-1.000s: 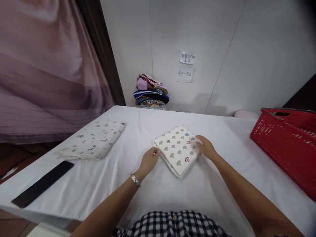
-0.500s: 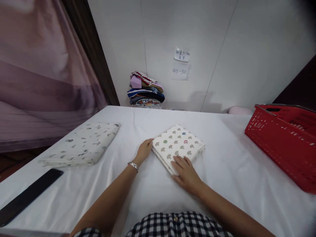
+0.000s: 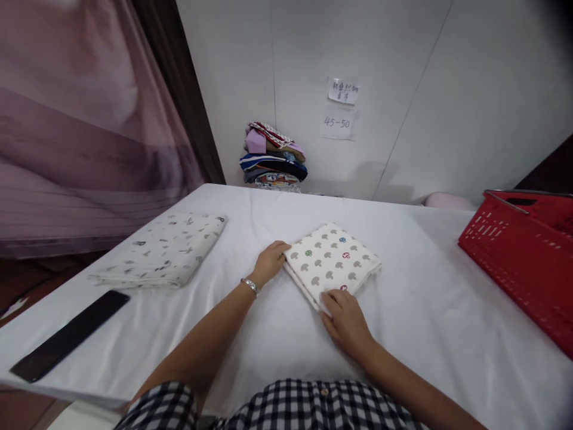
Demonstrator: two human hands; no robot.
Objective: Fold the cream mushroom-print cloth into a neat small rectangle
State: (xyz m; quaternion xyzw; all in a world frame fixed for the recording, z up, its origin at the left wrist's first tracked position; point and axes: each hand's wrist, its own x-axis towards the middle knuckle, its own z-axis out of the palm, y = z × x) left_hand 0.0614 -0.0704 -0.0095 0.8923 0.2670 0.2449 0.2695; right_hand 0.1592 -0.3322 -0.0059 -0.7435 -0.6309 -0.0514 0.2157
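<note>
A white cloth point(image 3: 333, 260) printed with grey mushrooms and a few coloured ones lies folded into a thick square, one corner towards me. My left hand point(image 3: 268, 263), with a silver bracelet at its wrist, pinches the square's left corner. At the near corner, my right hand point(image 3: 347, 322) grips the edge, its fingers curled on top and its thumb low at the side. The undersides of both holds are hidden. To the left, a second folded cloth point(image 3: 165, 248), white with small grey prints, lies flat on the table.
A white-covered table point(image 3: 268, 334) carries everything here. A dark flat strip point(image 3: 71, 334) lies at its left front. On the right stands a red plastic basket point(image 3: 523, 263). Beyond the far edge is a pile of folded fabrics point(image 3: 274, 156) against the wall, below paper signs point(image 3: 339, 122).
My right hand has drawn back from the cloth's top to its near corner, with fingers more curled. My left hand stays at the left corner. The whole view has shifted slightly.
</note>
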